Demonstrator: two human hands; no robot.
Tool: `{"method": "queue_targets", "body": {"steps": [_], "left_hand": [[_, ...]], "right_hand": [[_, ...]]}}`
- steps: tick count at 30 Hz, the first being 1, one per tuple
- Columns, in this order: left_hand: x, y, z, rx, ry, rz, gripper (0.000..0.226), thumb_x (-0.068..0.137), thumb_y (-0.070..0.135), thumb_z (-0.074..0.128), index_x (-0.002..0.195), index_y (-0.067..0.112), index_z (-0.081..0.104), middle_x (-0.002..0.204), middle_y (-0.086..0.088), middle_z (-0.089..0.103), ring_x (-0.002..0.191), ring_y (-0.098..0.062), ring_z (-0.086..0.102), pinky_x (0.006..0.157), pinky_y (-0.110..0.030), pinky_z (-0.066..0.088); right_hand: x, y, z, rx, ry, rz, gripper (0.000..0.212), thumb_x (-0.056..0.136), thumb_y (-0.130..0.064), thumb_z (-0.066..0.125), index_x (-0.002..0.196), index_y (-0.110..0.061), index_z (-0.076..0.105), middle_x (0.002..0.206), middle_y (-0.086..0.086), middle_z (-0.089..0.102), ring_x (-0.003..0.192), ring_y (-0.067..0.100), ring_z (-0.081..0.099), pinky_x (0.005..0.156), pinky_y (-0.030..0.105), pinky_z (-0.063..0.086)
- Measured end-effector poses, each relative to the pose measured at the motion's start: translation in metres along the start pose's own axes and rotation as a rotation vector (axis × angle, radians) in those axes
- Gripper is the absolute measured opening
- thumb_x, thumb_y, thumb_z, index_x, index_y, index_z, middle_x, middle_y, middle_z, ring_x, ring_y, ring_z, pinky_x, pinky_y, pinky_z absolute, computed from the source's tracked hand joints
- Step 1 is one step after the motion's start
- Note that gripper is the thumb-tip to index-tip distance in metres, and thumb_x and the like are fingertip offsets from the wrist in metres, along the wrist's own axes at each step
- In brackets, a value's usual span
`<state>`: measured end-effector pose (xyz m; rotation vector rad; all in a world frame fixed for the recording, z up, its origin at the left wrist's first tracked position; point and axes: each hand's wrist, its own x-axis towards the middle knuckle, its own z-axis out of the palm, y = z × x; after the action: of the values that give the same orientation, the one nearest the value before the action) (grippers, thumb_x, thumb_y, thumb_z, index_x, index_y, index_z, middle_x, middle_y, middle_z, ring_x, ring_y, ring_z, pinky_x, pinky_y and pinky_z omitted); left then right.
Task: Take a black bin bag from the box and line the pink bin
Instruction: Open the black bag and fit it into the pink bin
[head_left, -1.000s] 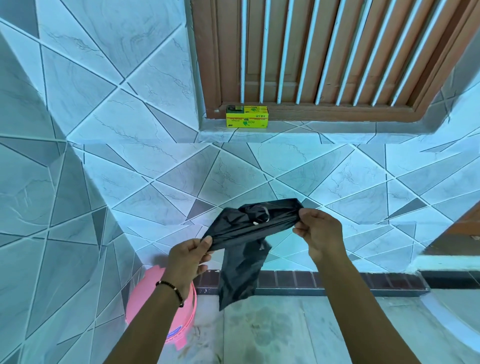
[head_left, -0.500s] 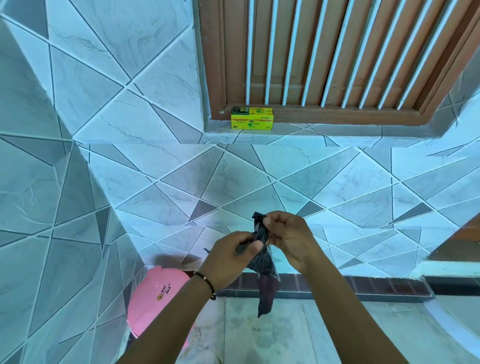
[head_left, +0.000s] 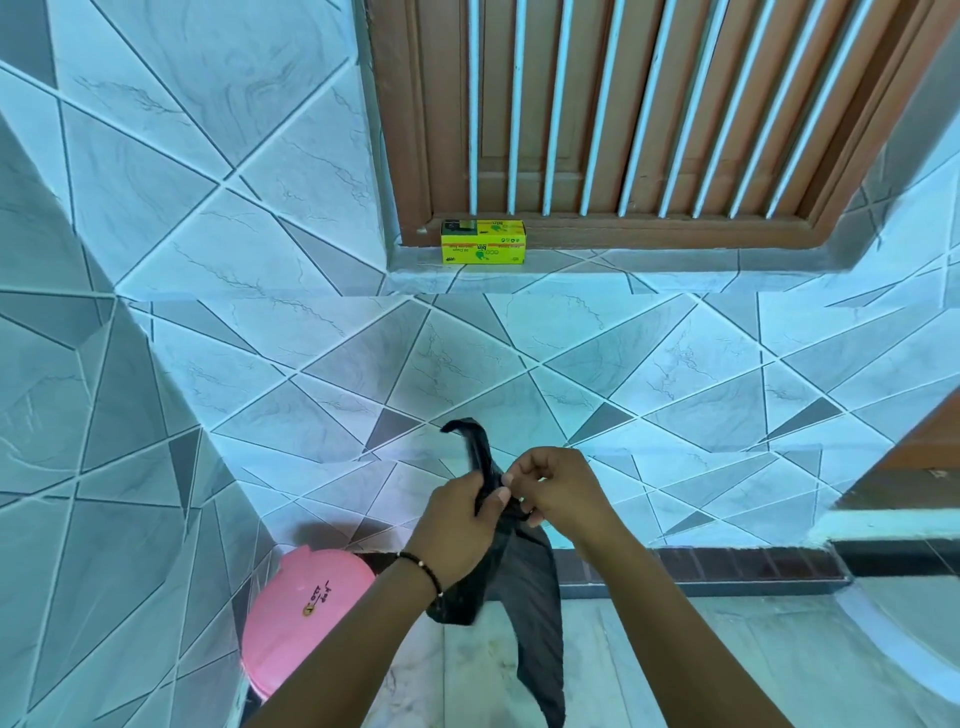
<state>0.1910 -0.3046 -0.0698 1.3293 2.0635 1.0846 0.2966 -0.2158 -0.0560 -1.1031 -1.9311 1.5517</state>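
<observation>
Black bag (head_left: 524, 587) hangs bunched between both hands, left hand (head_left: 457, 525) and right hand (head_left: 558, 493) pinching it above the bin (head_left: 301, 618), where thin film seemingly stuck shut could tear if yanked.

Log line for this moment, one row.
stage: opening bag | left hand + right hand: pinch crumpled black plastic bin bag | round pink plastic bin: unlined, lid on | yellow cardboard box: on sill

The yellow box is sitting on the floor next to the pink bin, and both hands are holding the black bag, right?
Not quite. The head view shows the yellow box up on the window ledge, not on the floor. The pink bin is down below. Both the left hand and the right hand hold the black bag.
</observation>
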Motion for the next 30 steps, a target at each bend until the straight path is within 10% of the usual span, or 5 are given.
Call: {"method": "queue_targets", "body": {"steps": [4,8,13,22,30], "left_hand": [[0.002,-0.006,-0.001,-0.099,0.057,-0.041,0.028,0.093,0.023,0.048,0.069,0.010,0.055,0.063,-0.010,0.058,0.060,-0.016,0.048,0.061,-0.034,0.042],[0.000,-0.005,-0.004,-0.417,0.121,-0.137,0.020,0.079,0.011,0.068,0.061,0.019,0.064,0.048,0.014,0.063,0.048,0.003,0.052,0.054,-0.009,0.043],[0.000,-0.004,-0.002,-0.473,0.116,-0.103,0.024,0.071,0.008,0.075,0.053,0.019,0.063,0.049,0.009,0.064,0.048,-0.001,0.055,0.052,-0.010,0.043],[0.004,-0.018,-0.013,-0.825,0.174,-0.349,0.007,0.081,0.019,0.067,0.075,0.016,0.070,0.091,-0.013,0.071,0.092,-0.028,0.064,0.096,-0.041,0.048],[-0.001,-0.012,-0.010,-0.691,0.164,-0.254,0.021,0.069,0.006,0.076,0.059,0.012,0.058,0.060,-0.004,0.065,0.058,-0.015,0.057,0.065,-0.028,0.049]], "right_hand": [[0.003,0.003,-0.007,0.007,0.006,0.005,0.011,0.081,-0.010,0.067,0.071,-0.008,0.063,0.063,0.005,0.057,0.051,0.014,0.053,0.051,0.026,0.050],[0.000,0.000,-0.005,0.067,-0.020,-0.024,0.012,0.081,-0.018,0.070,0.075,-0.008,0.064,0.066,0.004,0.059,0.051,0.012,0.055,0.050,0.026,0.049],[-0.002,-0.003,0.007,0.070,-0.034,-0.065,0.016,0.079,-0.020,0.071,0.074,-0.006,0.066,0.057,0.000,0.059,0.047,0.014,0.052,0.044,0.024,0.046],[0.002,-0.001,-0.007,0.302,0.055,0.016,0.015,0.083,-0.011,0.067,0.074,-0.001,0.061,0.057,0.006,0.055,0.050,0.016,0.052,0.049,0.025,0.050],[-0.003,-0.009,0.011,0.190,-0.155,0.011,0.011,0.081,-0.017,0.070,0.081,-0.007,0.065,0.066,0.003,0.061,0.050,0.012,0.051,0.048,0.024,0.044]]}}
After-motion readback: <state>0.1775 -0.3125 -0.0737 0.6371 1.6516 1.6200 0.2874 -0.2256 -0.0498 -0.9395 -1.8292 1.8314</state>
